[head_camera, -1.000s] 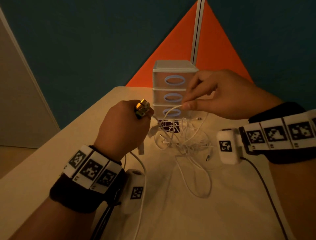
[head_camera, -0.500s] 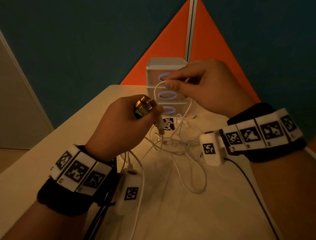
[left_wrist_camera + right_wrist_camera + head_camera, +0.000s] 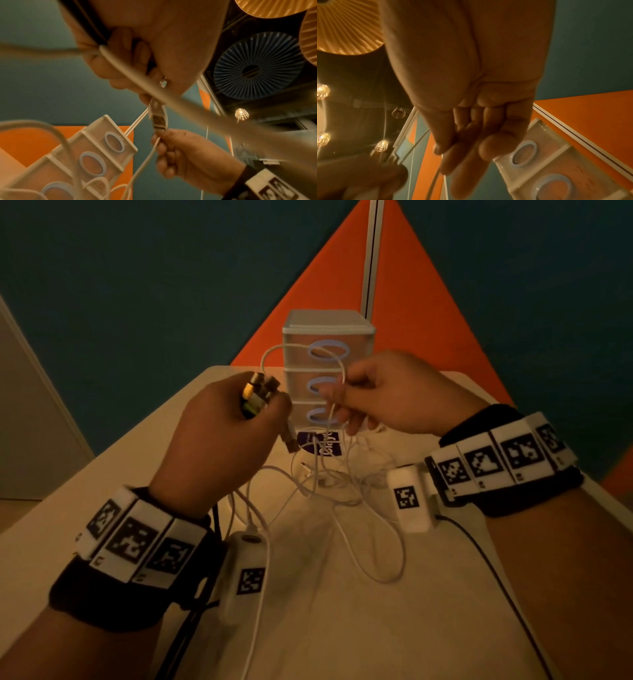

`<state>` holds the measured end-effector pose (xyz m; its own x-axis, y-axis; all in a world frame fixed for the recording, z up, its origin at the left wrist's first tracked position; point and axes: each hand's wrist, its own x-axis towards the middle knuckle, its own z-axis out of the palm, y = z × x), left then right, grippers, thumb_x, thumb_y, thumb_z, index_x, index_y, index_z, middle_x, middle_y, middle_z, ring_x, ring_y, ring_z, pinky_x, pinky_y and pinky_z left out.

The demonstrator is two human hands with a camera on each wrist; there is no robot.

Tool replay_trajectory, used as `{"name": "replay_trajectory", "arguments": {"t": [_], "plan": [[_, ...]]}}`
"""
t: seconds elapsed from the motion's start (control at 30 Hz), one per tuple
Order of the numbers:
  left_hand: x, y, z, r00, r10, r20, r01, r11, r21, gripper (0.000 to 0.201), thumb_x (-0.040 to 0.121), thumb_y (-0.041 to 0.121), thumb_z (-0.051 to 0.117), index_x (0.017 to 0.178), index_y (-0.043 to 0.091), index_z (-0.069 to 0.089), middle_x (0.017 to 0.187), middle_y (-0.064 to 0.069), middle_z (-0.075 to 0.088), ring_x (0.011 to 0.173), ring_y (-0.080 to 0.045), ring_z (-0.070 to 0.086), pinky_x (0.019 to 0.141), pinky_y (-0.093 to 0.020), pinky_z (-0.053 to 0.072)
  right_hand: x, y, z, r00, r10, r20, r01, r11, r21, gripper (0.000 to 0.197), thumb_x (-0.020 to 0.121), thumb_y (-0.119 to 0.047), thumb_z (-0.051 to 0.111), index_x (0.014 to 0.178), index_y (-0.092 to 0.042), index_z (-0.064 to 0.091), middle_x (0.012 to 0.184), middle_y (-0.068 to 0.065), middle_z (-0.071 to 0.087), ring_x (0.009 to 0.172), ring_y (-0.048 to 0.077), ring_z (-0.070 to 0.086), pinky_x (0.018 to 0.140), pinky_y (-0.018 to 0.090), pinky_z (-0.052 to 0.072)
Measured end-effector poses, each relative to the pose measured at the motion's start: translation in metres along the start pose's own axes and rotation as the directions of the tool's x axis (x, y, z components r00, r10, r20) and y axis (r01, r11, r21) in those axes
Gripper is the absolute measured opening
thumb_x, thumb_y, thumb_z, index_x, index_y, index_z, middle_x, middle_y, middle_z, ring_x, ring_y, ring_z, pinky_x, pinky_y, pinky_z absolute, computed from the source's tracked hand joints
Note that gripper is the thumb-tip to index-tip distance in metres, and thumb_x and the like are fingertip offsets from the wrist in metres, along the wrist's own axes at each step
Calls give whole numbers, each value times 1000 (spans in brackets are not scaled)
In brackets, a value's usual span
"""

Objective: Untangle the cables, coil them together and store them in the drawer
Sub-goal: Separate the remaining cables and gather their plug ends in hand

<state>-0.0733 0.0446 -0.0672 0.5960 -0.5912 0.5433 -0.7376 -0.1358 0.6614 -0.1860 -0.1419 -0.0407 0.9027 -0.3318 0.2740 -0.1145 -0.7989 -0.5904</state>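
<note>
Left hand [image 3: 219, 436]: our grip held the plugs [image 3: 258, 395] bunched.
Right hand [image 3: 387, 395]: our grip pinched a white cable [image 3: 274, 352].
Advice: we judged steady, even loops would coil best.

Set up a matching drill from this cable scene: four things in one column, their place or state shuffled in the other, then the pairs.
1. left hand
2. right hand
3. drawer unit
4. cable tangle

A. lies loose on the table
B. grips a bunch of plugs
C. stands at the table's far edge, drawers closed
D. pinches a raised white cable loop

Pairs: 1-B, 2-D, 3-C, 4-A
</note>
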Motion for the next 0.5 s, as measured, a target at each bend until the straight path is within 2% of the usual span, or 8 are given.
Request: {"name": "replay_trajectory", "arguments": {"t": [0.07, 0.13, 0.2, 0.27, 0.3, 0.37, 0.4, 0.5], "plan": [[-3, 3, 2, 995, 41, 93, -46, 997, 54, 24, 96, 33, 59, 76, 22, 65, 66, 8, 63, 54, -6, 53, 50, -17, 38, -1, -8, -4, 996, -27, -87, 38, 990, 136, 24, 100, -32, 61, 96, -13, 74, 80, 2, 76, 66, 12, 74, 54, 16, 52], [-6, 5, 5, 984, 72, 165, -92, 989, 113, 27, 93, 43, 63, 73, 24, 62, 68, 14, 64, 60, -4, 57, 52, -17, 41, -2, -14, -6, 989, -54, -139, 82, 976, 202, 25, 100, -28, 61, 100, -7, 75, 81, 5, 76, 67, 16, 74, 56, 19, 54], [-8, 4, 10, 981, 69, 184, -97, 984, 150, 32, 86, 54, 68, 74, 26, 61, 65, 10, 63, 60, -3, 57, 53, -19, 42, -3, -18, -6, 986, -87, -141, 114, 974, 197, 27, 99, -28, 62, 101, -4, 76, 82, 5, 77, 69, 17, 75, 62, 24, 59], [-8, 3, 12, 980, 37, 196, -74, 979, 189, 38, 81, 62, 68, 72, 26, 61, 63, 9, 62, 58, -3, 57, 49, -20, 41, -5, -22, -5, 987, -121, -110, 140, 973, 186, 27, 99, -29, 63, 98, -6, 76, 82, 5, 77, 72, 15, 76, 69, 31, 63], [-7, 1, 13, 980, 23, 199, -66, 975, 211, 39, 82, 63, 66, 72, 26, 61, 62, 8, 62, 59, -4, 58, 51, -24, 45, -6, -25, -4, 986, -139, -89, 154, 969, 193, 25, 99, -29, 63, 97, -7, 76, 82, 5, 77, 73, 16, 76, 72, 35, 64], [-6, -1, 13, 982, 4, 191, -50, 971, 234, 36, 88, 58, 61, 71, 26, 60, 61, 4, 62, 64, -6, 58, 58, -37, 49, -8, -31, -3, 983, -174, -56, 182, 960, 214, 22, 98, -27, 63, 97, -8, 74, 85, 7, 77, 74, 17, 76, 75, 41, 63], [-5, -2, 13, 984, -1, 177, -41, 971, 234, 35, 92, 54, 58, 70, 26, 59, 61, 3, 62, 64, -6, 58, 57, -38, 48, -9, -32, -4, 981, -188, -44, 193, 956, 220, 21, 98, -28, 64, 99, -9, 73, 86, 7, 77, 75, 17, 76, 75, 41, 63], [-3, -2, 11, 994, -18, 111, -5, 979, 201, 33, 99, 43, 53, 70, 25, 55, 54, 5, 57, 55, 0, 57, 51, -29, 35, -13, -34, -8, 983, -182, 16, 176, 967, 186, 31, 91, -34, 72, 115, -18, 61, 89, 3, 77, 76, 15, 76, 69, 31, 63]]}}
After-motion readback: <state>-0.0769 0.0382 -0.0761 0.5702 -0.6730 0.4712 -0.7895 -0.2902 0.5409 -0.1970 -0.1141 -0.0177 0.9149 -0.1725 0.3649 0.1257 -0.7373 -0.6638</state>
